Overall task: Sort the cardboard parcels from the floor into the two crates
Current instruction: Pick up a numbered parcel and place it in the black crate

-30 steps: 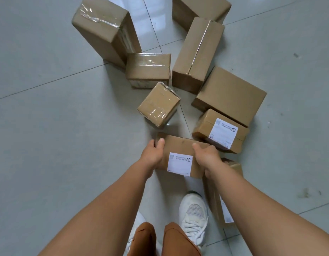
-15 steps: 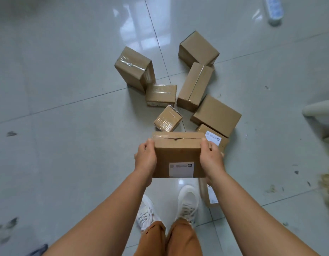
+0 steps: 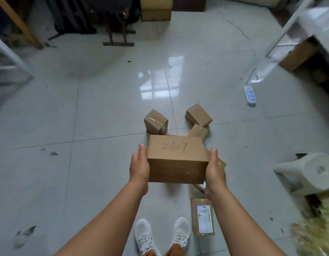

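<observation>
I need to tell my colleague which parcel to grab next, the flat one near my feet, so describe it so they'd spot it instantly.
Start at the white shoes at the bottom of the view. Just right of the right shoe, a flat cardboard parcel lies on the tiled floor. Unlike the boxier parcels farther ahead, it is thin, and a white label faces up.

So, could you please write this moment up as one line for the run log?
stage: carrying | held: parcel marked 2617 | left hand: side grip | right hand: side grip | floor parcels: several remain | crates: not in view

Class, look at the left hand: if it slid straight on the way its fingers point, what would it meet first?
Probably the taped parcel on the floor beyond the left hand; depth is uncertain.
</observation>
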Action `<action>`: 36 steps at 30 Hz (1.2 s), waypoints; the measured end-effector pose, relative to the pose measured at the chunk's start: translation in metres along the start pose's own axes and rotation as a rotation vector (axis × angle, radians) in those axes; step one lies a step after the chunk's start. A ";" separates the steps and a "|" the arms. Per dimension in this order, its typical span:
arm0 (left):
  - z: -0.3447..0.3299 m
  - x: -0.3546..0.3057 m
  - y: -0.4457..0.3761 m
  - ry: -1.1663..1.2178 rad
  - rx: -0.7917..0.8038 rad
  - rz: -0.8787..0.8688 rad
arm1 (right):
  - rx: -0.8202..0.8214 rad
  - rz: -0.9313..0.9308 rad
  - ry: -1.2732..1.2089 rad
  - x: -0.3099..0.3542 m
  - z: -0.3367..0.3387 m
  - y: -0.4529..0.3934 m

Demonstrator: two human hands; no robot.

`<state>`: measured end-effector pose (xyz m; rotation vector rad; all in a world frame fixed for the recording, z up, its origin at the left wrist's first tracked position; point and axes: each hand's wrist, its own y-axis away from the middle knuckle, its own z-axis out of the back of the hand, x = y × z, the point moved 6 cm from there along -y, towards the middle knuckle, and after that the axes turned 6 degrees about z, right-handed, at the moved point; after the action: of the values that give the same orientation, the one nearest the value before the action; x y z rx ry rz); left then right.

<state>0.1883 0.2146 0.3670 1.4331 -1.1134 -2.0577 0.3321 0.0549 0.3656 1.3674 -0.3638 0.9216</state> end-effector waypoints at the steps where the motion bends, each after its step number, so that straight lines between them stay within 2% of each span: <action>1: 0.008 -0.008 0.009 0.019 0.001 -0.018 | 0.017 0.013 0.001 0.008 -0.003 0.009; 10: 0.075 -0.064 0.079 0.255 -0.064 -0.172 | 0.207 0.227 0.020 0.075 -0.032 0.096; 22: 0.164 -0.069 0.194 0.582 -0.364 -0.340 | 0.541 0.463 0.112 0.126 -0.073 0.204; 28: 0.220 -0.055 0.251 0.681 -0.542 -0.391 | 0.746 0.505 0.133 0.129 -0.092 0.275; 36: 0.298 -0.009 0.322 0.871 -0.752 -0.398 | 1.010 0.497 0.155 0.093 -0.122 0.373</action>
<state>-0.1169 0.1402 0.6730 1.8621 0.2820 -1.4666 0.0801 0.1770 0.6565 2.1409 -0.0963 1.7504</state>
